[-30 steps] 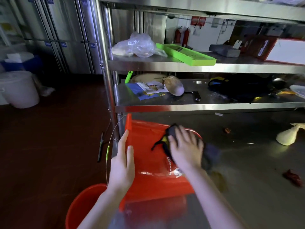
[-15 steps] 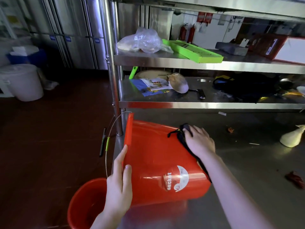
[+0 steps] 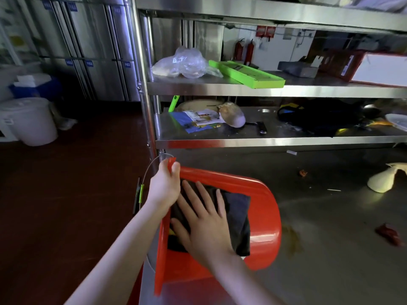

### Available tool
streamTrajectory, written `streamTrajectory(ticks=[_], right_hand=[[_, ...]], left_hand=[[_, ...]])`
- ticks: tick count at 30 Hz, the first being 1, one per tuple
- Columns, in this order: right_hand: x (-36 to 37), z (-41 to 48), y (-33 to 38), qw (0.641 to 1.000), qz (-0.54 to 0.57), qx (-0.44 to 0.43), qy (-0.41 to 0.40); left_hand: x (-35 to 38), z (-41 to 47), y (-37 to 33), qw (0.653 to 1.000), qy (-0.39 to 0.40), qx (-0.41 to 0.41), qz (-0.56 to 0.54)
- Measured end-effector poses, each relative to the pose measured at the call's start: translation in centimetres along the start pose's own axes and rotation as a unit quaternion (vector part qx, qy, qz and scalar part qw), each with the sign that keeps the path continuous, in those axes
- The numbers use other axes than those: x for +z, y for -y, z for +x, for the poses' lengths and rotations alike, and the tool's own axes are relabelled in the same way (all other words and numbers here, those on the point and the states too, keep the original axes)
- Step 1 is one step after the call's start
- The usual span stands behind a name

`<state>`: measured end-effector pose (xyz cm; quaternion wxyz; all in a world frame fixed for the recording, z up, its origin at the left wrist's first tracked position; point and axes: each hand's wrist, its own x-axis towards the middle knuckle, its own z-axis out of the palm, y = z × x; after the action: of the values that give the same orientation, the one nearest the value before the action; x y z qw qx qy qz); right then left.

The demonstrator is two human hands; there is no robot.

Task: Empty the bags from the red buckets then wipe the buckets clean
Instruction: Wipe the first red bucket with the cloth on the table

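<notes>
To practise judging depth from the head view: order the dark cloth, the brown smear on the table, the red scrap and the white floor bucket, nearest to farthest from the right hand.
1. dark cloth: directly under the right hand.
2. brown smear: tabletop, just right of the red bucket.
3. red scrap: table's far right.
4. white bucket: floor, far left.

Red bucket (image 3: pixel 264 219) sideways, dark cloth (image 3: pixel 239 219) atop
</notes>
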<state>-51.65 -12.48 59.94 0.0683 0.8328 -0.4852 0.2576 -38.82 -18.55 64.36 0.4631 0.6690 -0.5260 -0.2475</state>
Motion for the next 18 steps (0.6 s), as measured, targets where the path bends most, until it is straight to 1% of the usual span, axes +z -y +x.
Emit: streamTrajectory(ticks=[1, 2, 4, 5, 7, 8, 9, 10, 11, 14, 15, 16, 18], right_hand=[[-0.2, -0.3, -1.1, 1.000, -0.004, 0.002, 0.007], [-0.5, -0.5, -2.5, 1.000, -0.014, 0.022, 0.014], [-1.2, -0.5, -6.1, 0.992, -0.045, 0.119, 0.022], [-1.6, -0.3, -8.1, 0.981, -0.049, 0.185, 0.036], [-2.3, 0.6, -11.8, 0.944, -0.007, 0.315, 0.099], [-2.5, 1.3, -12.9, 0.927, 0.020, 0.355, 0.119], [-2.5, 2.1, -13.2, 0.920, 0.030, 0.369, 0.128], [-2.2, 2.9, -12.5, 0.926, 0.019, 0.357, 0.126], [-1.9, 3.7, -11.1, 0.940, -0.003, 0.320, 0.116], [-0.5, 4.4, -3.7, 0.988, -0.017, 0.138, 0.063], [0.0, 4.0, -1.5, 0.995, -0.009, 0.080, 0.057], [0.4, 3.5, -0.1, 0.998, -0.007, 0.040, 0.050], [0.7, 2.5, 0.3, 0.999, -0.021, 0.018, 0.036]], left_hand=[[0.4, -0.1, -0.3, 1.000, -0.017, 0.011, 0.019], [0.4, -0.8, -0.4, 0.999, -0.030, 0.026, 0.024], [-0.4, -2.9, 0.5, 0.997, -0.023, 0.066, 0.008], [-0.8, -4.0, 1.4, 0.997, -0.013, 0.080, -0.006], [-1.5, -6.3, 2.9, 0.994, -0.004, 0.100, -0.039], [-1.6, -7.3, 3.5, 0.993, -0.005, 0.106, -0.051], [-1.5, -8.1, 3.9, 0.992, -0.006, 0.109, -0.061], [-1.4, -8.5, 4.1, 0.992, -0.008, 0.110, -0.068], [-1.3, -8.5, 4.1, 0.991, -0.009, 0.112, -0.070], [-1.4, -7.1, 4.4, 0.990, -0.028, 0.133, -0.037], [-1.6, -6.5, 4.6, 0.990, -0.034, 0.134, -0.029], [-1.8, -6.2, 4.8, 0.990, -0.033, 0.131, -0.032], [-2.2, -6.2, 5.3, 0.991, -0.024, 0.127, -0.036]])
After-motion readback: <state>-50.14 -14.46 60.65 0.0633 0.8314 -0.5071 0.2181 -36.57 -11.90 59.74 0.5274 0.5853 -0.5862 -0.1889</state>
